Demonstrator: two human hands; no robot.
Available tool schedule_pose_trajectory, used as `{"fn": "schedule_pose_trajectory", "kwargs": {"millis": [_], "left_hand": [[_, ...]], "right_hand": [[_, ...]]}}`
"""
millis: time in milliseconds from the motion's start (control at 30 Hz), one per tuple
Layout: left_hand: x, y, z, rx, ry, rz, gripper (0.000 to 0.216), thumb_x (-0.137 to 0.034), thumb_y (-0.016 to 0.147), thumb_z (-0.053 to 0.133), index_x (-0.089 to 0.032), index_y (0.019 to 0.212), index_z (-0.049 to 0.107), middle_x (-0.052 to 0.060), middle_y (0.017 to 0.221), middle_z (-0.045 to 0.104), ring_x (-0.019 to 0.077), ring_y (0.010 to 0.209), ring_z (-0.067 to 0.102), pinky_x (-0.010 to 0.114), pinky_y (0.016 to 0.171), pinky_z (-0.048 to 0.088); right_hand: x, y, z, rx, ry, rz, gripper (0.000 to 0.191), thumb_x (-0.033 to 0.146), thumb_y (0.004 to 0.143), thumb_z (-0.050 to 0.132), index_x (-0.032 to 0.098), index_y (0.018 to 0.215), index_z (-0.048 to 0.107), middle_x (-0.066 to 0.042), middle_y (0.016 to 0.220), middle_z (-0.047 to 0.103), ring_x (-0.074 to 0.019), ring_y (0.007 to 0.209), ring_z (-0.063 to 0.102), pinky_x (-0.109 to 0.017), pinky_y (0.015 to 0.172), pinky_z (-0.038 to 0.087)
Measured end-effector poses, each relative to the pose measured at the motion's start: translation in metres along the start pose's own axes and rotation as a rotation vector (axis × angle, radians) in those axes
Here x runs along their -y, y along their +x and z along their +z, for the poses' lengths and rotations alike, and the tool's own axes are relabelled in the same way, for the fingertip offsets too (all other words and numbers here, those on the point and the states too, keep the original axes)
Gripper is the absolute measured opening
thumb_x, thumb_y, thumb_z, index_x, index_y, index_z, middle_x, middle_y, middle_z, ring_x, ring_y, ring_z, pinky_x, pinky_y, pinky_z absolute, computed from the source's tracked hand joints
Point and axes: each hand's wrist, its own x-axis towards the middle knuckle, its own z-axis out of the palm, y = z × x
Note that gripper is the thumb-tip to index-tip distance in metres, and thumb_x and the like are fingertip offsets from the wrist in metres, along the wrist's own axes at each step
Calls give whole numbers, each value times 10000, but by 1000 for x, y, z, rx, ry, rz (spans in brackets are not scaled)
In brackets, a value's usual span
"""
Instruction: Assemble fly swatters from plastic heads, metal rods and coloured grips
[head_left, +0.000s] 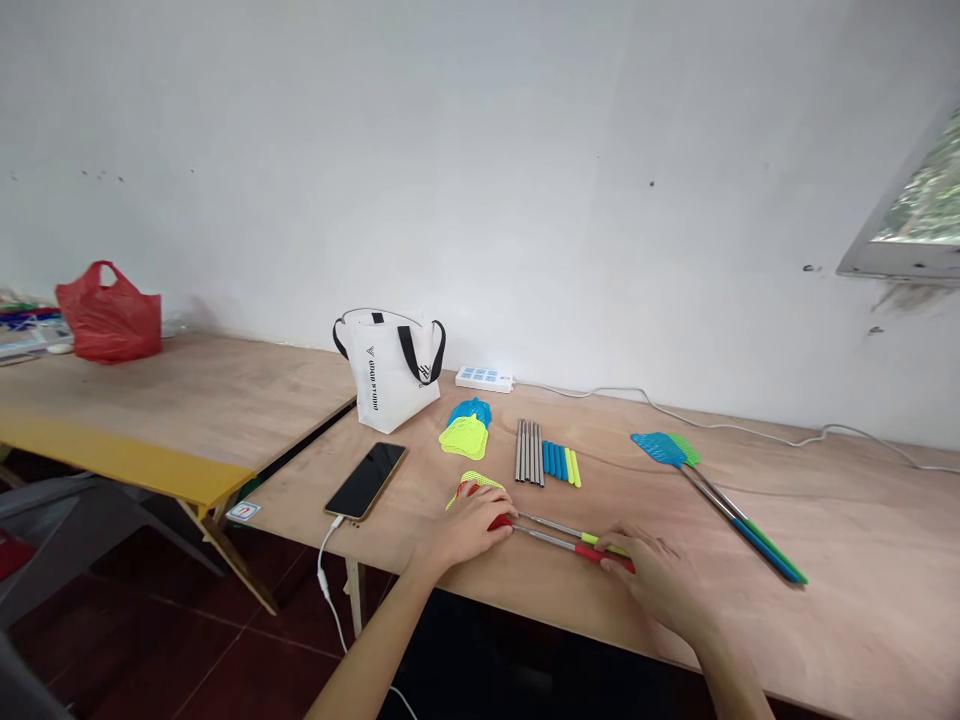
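Note:
Two fly swatters lie side by side near the table's front edge, one with a red head and red grip (559,541), one with a yellow mesh head (475,482) and yellow-green grip. My left hand (463,528) lies curled over their heads, fingers closed on the red head. My right hand (657,576) rests on the handle ends, fingers bent over the red grip. Behind them lie loose blue and yellow swatter heads (466,430), several metal rods (529,451) and blue and yellow grips (561,463).
Two finished swatters, blue and green (716,502), lie at the right. A phone (367,480) on a white cable, a white tote bag (391,377) and a power strip (484,378) sit further back. A red plastic bag (110,312) is on the left table.

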Motion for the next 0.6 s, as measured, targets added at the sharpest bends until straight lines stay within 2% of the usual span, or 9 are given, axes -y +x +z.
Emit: {"fn": "schedule_pose_trajectory", "kwargs": {"millis": [167, 300, 400, 467, 600], "left_hand": [[2, 3, 2, -15, -5, -15, 124, -263, 982, 584, -247, 1050, 687, 9, 1149, 686, 202, 1125, 618, 414, 1102, 320], [14, 0, -16, -110, -46, -107, 219, -389, 1017, 522, -245, 1119, 652, 39, 1214, 658, 221, 1159, 592, 401, 1065, 379], [35, -10, -34, -253, 53, -308, 264, -409, 1012, 489, -221, 1129, 632, 87, 1252, 629, 261, 1197, 563, 407, 1025, 418], [54, -20, -46, -315, 204, -497, 299, -412, 980, 515, -196, 1165, 609, 124, 1260, 618, 305, 1212, 553, 455, 1037, 399], [91, -46, -61, -362, 447, -892, 574, -492, 916, 536, -101, 1335, 509, 251, 1370, 533, 421, 1286, 483, 528, 1029, 377]], "right_hand": [[2, 7, 1, -74, 30, 17, 283, 360, 946, 449, 317, 1036, 714, -46, 1114, 707, -284, 1072, 645, -465, 939, 464], [-4, 11, 0, -61, 158, -19, 303, 450, 963, 457, 313, 1049, 713, -44, 1152, 698, -276, 1111, 632, -453, 975, 468], [-17, 14, 1, -75, 241, -2, 354, 512, 970, 441, 292, 1057, 704, -49, 1152, 701, -275, 1137, 617, -456, 1011, 456], [-27, 17, 4, -111, 268, 19, 381, 539, 970, 432, 278, 1066, 693, -56, 1155, 701, -278, 1141, 613, -458, 1018, 454], [-42, 22, 14, -151, 263, 27, 401, 568, 962, 450, 274, 1114, 677, -59, 1188, 690, -275, 1159, 609, -450, 1027, 456]]}}
